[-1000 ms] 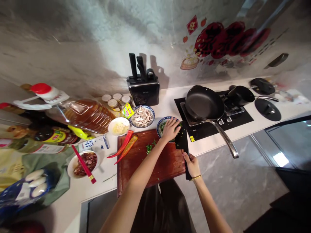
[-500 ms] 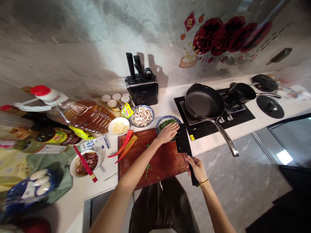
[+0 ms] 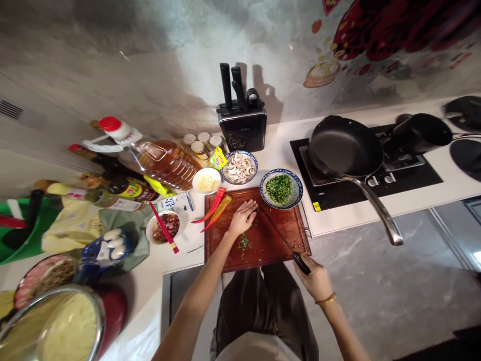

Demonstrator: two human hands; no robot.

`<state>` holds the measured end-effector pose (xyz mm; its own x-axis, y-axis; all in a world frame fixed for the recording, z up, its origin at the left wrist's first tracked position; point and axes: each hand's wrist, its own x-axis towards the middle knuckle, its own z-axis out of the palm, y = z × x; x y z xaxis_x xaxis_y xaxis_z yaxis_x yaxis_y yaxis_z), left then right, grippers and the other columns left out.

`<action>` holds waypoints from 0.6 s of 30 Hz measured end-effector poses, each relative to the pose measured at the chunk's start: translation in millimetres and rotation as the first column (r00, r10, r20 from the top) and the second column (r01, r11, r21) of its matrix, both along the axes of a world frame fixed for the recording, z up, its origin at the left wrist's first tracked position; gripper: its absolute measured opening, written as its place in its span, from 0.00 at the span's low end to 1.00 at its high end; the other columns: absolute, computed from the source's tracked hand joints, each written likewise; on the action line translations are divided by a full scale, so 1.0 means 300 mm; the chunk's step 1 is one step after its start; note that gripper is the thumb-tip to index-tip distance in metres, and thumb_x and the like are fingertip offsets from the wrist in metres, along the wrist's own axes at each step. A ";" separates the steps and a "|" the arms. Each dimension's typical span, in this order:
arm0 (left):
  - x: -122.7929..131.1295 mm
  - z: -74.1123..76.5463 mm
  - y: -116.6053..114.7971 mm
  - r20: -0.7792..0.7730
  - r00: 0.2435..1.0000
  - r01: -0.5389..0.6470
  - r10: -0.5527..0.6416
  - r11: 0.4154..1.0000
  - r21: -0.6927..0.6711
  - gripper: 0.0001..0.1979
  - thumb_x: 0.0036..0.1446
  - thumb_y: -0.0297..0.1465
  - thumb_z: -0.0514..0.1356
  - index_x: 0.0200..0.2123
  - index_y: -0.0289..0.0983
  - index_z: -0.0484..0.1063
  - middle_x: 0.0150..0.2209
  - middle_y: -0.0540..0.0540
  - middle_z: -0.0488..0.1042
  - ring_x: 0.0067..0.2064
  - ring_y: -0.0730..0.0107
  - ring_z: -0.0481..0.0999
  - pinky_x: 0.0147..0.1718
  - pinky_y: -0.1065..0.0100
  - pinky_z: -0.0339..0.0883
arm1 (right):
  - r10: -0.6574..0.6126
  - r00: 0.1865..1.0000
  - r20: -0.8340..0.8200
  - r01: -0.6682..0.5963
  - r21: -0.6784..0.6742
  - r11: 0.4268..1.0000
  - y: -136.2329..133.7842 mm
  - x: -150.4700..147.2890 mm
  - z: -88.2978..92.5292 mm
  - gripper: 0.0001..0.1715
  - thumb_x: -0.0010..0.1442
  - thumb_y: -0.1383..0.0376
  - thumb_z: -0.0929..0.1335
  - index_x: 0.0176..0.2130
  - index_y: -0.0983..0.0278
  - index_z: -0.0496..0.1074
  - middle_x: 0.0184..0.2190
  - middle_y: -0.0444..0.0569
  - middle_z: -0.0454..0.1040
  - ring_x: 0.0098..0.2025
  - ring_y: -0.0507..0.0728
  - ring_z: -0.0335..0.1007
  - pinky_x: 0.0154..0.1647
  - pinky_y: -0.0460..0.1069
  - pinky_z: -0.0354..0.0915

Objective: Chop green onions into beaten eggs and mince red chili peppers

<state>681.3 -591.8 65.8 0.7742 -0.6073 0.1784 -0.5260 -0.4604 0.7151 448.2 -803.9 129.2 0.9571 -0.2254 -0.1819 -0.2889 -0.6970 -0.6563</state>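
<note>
My left hand (image 3: 242,217) lies flat, fingers together, on the red-brown cutting board (image 3: 285,230), beside a small heap of chopped greens (image 3: 243,243). My right hand (image 3: 314,277) grips the black handle of a knife (image 3: 280,234) at the board's near right corner; its blade lies edge-down across the board toward my left hand. A blue-rimmed bowl of chopped greens (image 3: 280,188) stands just beyond the board. Two chili peppers, one red (image 3: 212,206) and one orange (image 3: 217,212), rest at the board's left edge.
Behind the board stand a bowl of sliced mushrooms (image 3: 238,168), a bowl of minced garlic (image 3: 206,180), a knife block (image 3: 241,126) and an oil bottle (image 3: 158,159). A black frying pan (image 3: 343,148) sits on the hob at right, handle toward me. Bottles, bags and a meat bowl with chopsticks (image 3: 165,228) crowd the left.
My left hand left the bowl of greens and came back onto the board. The knife swung from held up beside the bowl to lying across the board. The view shifted left.
</note>
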 end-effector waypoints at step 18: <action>-0.408 0.001 0.131 -0.420 0.592 -0.806 0.688 0.515 -0.292 0.20 0.63 0.38 0.45 0.51 0.36 0.67 0.53 0.41 0.68 0.56 0.64 0.66 0.58 0.58 0.56 | 0.373 0.928 -0.017 -0.354 -0.357 0.865 -0.047 0.077 -0.233 0.21 0.61 0.59 0.61 0.49 0.62 0.72 0.39 0.54 0.77 0.34 0.57 0.73 0.34 0.48 0.65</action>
